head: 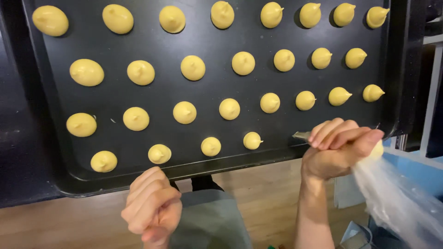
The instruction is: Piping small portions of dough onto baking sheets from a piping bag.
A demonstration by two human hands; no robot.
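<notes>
Here we see a black baking tray [221, 161] carrying twenty-eight yellow dough mounds [184, 112] in four spaced rows. Our right hand [339, 147] has its fingers clamped on the piping bag [397, 198], nozzle at the tray's near edge. Our left hand [152, 210] hangs curled together, empty.

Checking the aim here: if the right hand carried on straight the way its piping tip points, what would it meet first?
Probably the bare dark tray just left of the right hand, then the last dough mound in the near row; depth is unclear.
</notes>
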